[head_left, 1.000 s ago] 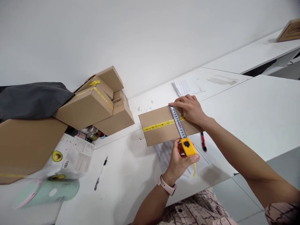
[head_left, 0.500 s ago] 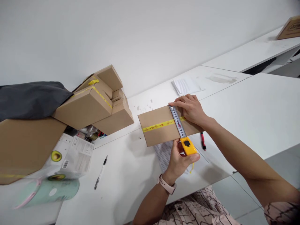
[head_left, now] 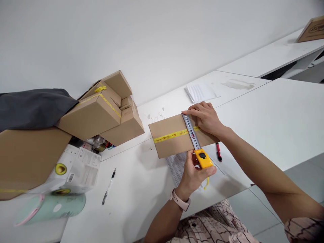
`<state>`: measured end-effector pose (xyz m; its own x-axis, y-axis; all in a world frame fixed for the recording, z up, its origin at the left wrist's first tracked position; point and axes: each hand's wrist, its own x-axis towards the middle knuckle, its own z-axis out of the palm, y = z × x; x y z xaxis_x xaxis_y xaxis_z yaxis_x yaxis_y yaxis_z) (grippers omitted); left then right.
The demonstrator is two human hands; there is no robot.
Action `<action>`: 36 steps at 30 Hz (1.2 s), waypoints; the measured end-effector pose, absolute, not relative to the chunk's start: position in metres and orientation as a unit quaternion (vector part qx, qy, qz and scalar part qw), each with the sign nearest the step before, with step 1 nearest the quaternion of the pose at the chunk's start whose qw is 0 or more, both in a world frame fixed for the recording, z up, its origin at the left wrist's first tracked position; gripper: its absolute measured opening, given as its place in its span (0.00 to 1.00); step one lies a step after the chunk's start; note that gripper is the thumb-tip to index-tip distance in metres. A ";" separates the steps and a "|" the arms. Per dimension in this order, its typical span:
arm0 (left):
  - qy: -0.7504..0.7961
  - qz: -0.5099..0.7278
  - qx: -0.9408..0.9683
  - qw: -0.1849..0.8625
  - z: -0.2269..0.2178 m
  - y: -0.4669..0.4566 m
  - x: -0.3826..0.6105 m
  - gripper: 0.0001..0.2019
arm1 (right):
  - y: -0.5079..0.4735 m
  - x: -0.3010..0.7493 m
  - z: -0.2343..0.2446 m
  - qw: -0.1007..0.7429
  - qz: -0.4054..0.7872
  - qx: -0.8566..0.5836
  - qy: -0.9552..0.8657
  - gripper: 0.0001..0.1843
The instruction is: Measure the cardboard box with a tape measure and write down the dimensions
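A cardboard box (head_left: pixel 172 146) with yellow printed tape along its top sits in front of me, partly over a printed sheet. The steel blade (head_left: pixel 191 131) of a tape measure lies across its top from far edge to near edge. My left hand (head_left: pixel 191 173) is closed around the yellow case (head_left: pixel 204 161) of the tape measure, at the box's near edge. With its index fingertip at the blade's far end, my right hand (head_left: pixel 206 118) rests over the box's right part and holds the end at the far edge. Some of its fingers are hidden.
Left stand stacked cardboard boxes (head_left: pixel 93 116), a dark cloth (head_left: pixel 32 108), an avocado-printed carton (head_left: pixel 83 165) and a mint green bottle (head_left: pixel 65 206). A pen (head_left: pixel 109 185) lies on the white table; a red marker (head_left: pixel 218 152) is right of the box. Papers (head_left: pixel 199 92) lie behind.
The tape measure's case has tipped and shifted very slightly toward me in my left hand. My right hand stays at the blade's far end, and the box has not visibly moved.
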<state>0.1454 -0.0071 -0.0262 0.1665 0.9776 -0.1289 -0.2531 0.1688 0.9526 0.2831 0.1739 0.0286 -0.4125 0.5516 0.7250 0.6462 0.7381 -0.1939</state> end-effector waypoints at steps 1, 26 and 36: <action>0.423 0.485 0.424 0.638 -0.027 -0.008 0.145 0.32 | 0.174 0.283 0.028 0.408 -0.057 -0.358 -0.838 0.30; 0.503 0.332 0.537 0.590 -0.103 -0.087 0.096 0.51 | 0.129 0.272 0.011 0.421 -0.147 -0.407 -0.797 0.19; 0.500 0.312 0.555 0.587 -0.099 -0.085 0.091 0.48 | 0.099 0.290 -0.076 0.460 -0.172 -0.352 -0.797 0.25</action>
